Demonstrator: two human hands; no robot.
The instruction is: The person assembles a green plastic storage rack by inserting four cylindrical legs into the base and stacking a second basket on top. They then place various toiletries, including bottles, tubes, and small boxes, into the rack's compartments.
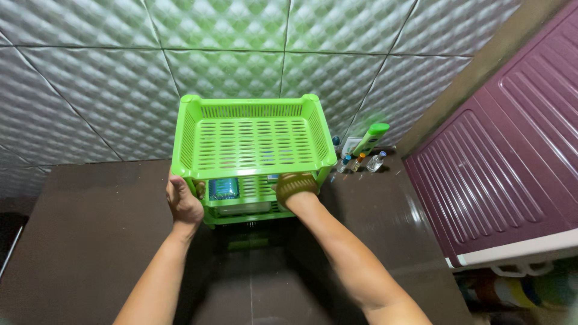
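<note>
A bright green slotted plastic rack point(253, 156) with stacked tiers stands at the centre of the frame on a dark brown tabletop point(90, 241), its back close to the quilted grey-white wall panels point(120, 72) that fill the upper part of the picture. The top tray is a shallow basket with perforated walls and floor, and nothing lies in it; its longer side runs left to right across the frame, its open face turned up toward the camera. On the shelf beneath, left of centre, sits a small blue-green packet point(224, 188), with a pale flat thing under it that is too hidden to tell. The left hand point(183, 201) clasps the rack's front left corner post, fingers wrapped round it. The right hand point(296, 188) reaches under the top tray at the front right; whether it grips anything cannot be told. To the right of the rack stand a tilted green tube point(371, 137) and several small clear bottles point(361, 161). A maroon ribbed cabinet point(512, 156) fills the right of the frame
</note>
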